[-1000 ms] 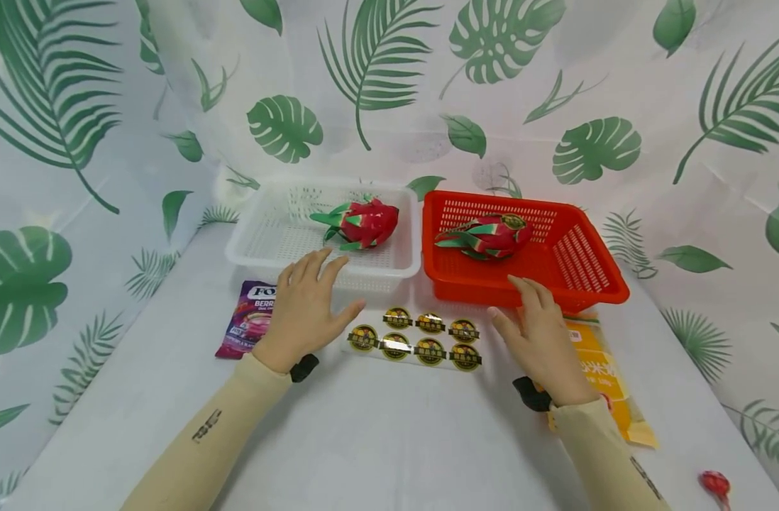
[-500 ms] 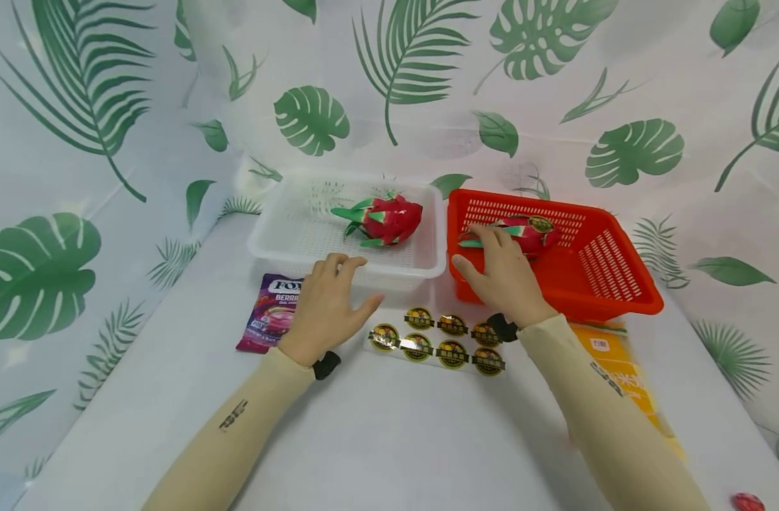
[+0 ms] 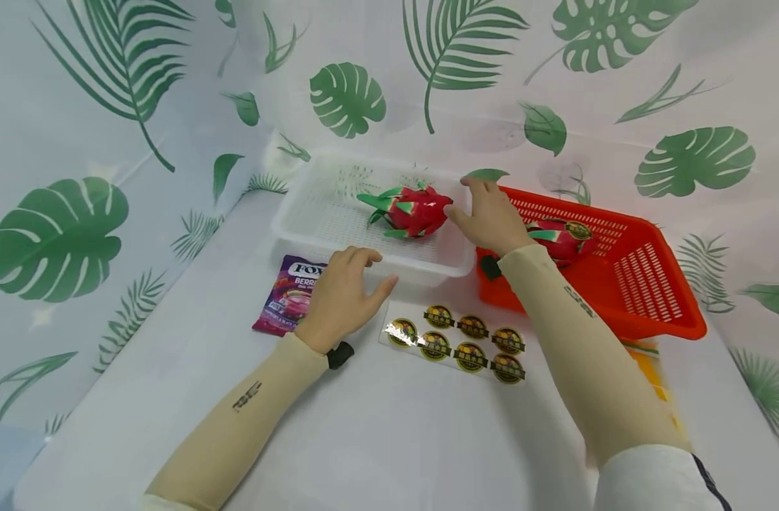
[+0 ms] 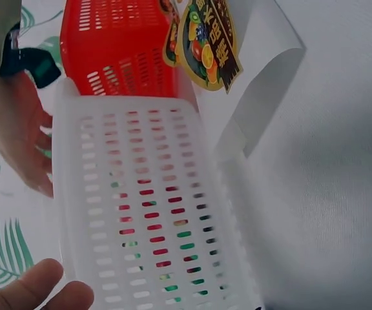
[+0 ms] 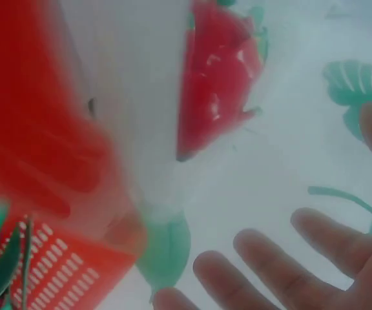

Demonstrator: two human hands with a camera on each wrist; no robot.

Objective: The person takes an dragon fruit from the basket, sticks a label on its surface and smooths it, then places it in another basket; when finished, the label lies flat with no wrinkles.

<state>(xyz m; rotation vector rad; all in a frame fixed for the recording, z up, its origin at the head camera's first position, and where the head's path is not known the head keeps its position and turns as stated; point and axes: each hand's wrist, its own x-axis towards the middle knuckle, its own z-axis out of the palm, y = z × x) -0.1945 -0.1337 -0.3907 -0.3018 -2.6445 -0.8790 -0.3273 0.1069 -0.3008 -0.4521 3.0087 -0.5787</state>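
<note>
My right hand (image 3: 492,216) hovers over the right rim of the white basket (image 3: 300,213), fingers extended and holding nothing. Just left of its thumb lies a red dragon fruit (image 3: 421,211) with green scales, inside that basket. In the right wrist view the spread fingers (image 5: 263,278) are apart from this fruit. My left hand (image 3: 345,298) is at the white basket's front wall, fingers relaxed and nothing in them. Behind my right wrist, a second dragon fruit (image 3: 558,241), bearing a round sticker (image 3: 579,230), lies in the red basket (image 3: 645,305), partly hidden by the sleeve.
A sheet of round black-and-gold stickers (image 3: 469,355) lies before the baskets. At left, a purple candy bag (image 3: 287,298) is partly covered by my left hand. A yellow packet (image 3: 653,369) shows beyond my right sleeve. Leaf-print cloth (image 3: 377,42) stands behind.
My right hand has moved from above the yellow packet, across the red basket, to the white basket's right edge. The left hand stays near the white basket. The head view has shifted rightward.
</note>
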